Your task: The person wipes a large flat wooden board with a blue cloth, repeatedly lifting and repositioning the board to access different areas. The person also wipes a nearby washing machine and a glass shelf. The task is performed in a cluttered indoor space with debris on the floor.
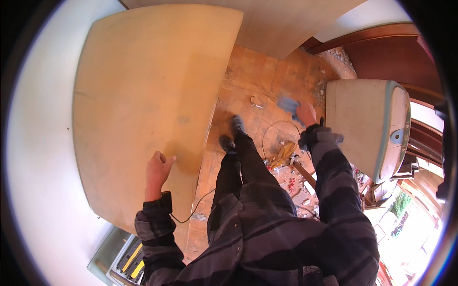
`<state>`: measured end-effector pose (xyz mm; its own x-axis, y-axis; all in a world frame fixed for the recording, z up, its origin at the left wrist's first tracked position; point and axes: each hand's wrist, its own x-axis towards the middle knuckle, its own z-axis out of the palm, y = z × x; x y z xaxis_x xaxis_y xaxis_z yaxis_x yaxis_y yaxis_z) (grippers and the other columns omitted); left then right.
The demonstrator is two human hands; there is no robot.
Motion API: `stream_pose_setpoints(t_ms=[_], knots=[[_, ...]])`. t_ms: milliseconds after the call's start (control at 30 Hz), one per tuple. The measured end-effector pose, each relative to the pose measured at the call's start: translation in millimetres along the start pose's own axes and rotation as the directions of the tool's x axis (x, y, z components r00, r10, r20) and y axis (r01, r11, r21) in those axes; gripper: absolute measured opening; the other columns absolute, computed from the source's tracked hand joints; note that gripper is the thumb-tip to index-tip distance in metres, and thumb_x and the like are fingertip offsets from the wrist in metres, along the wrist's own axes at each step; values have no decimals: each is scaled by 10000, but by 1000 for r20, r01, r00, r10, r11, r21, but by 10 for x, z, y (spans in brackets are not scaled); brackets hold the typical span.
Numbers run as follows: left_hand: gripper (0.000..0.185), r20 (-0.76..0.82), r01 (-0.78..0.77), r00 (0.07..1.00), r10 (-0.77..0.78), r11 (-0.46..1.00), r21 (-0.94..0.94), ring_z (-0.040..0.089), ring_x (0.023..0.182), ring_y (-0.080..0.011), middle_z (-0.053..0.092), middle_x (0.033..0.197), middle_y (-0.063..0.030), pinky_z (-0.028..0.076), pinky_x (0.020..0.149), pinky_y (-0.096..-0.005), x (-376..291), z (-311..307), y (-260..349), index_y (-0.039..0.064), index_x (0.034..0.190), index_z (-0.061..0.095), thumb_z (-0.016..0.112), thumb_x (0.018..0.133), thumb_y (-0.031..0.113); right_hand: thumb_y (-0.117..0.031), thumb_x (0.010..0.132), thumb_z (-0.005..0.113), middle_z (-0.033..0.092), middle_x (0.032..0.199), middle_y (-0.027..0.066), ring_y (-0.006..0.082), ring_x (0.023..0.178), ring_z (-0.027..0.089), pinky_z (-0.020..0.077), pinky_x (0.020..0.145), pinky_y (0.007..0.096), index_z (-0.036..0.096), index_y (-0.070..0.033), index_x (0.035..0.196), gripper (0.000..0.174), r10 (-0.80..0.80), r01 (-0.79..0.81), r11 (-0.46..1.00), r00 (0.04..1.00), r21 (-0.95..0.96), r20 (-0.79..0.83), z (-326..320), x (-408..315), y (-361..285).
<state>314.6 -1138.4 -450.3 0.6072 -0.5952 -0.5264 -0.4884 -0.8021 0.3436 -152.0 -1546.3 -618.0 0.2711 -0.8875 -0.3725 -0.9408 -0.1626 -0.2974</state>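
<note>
My right hand is stretched out over the floor and grips a blurred blue cloth. Bent over the front right part of a large pale wooden panel is my left hand. Its fingers are curled in with the thumb sticking out, and I see nothing in it. A darker, damp-looking patch marks the panel just right of that hand, and a broader dark band runs up the panel's right side. A thin cable hangs from a black device on my left wrist.
To the right stands a white appliance with knobs. Rubble and a yellow object lie on the worn wooden floor beside my legs. A wooden stick leans there. A white wall borders the panel; a black-and-yellow case is low left.
</note>
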Motion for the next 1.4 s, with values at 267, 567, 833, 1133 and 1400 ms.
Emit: stream_pose_setpoints(t_ms=[267, 567, 833, 1133, 1400], knots=[[385, 181, 106, 978, -99, 994, -30, 502, 599, -238, 542, 660, -116, 436, 571, -391, 213, 232, 548, -2, 826, 535, 844, 798, 225, -370, 843, 666, 717, 1093, 264, 453, 1041, 680, 541, 910, 535, 728, -5, 1051, 424, 161, -128, 986, 908, -109, 387, 1670, -148, 478], [343, 134, 263, 939, -317, 912, 315, 539, 578, -193, 586, 631, -84, 436, 580, -348, 278, 373, 963, -11, 908, 571, 822, 726, 136, -137, 862, 618, 628, 1309, 260, 402, 980, 703, 566, 805, 543, 648, -55, 1100, 253, -122, 195, 967, 919, -162, 374, 4381, 526, 791], [433, 182, 410, 875, -448, 887, 214, 579, 826, -182, 691, 915, -78, 507, 756, -365, 282, 349, 969, -29, 1187, 674, 836, 787, 10, -156, 923, 567, 639, 1337, 241, 326, 852, 718, 577, 651, 424, 571, -71, 1390, 475, 22, 98, 929, 948, -357, 317, 5752, 1354, 954], [483, 197, 401, 867, -457, 876, 268, 600, 861, -186, 697, 917, -79, 509, 746, -357, 289, 354, 967, 10, 1257, 662, 809, 797, 26, -68, 909, 568, 491, 1521, 122, 317, 1141, 638, 581, 824, 447, 584, -43, 1357, 449, -211, 247, 967, 917, -67, 339, 5122, 1319, 971], [491, 174, 129, 965, -196, 934, 334, 608, 631, -358, 621, 709, -141, 486, 595, -427, 180, 366, 877, 7, 1026, 565, 891, 753, 255, 28, 819, 591, 362, 1635, 74, 320, 1351, 531, 526, 1025, 417, 575, -19, 1356, 539, -564, 546, 814, 824, 198, 45, 2176, 604, 18]])
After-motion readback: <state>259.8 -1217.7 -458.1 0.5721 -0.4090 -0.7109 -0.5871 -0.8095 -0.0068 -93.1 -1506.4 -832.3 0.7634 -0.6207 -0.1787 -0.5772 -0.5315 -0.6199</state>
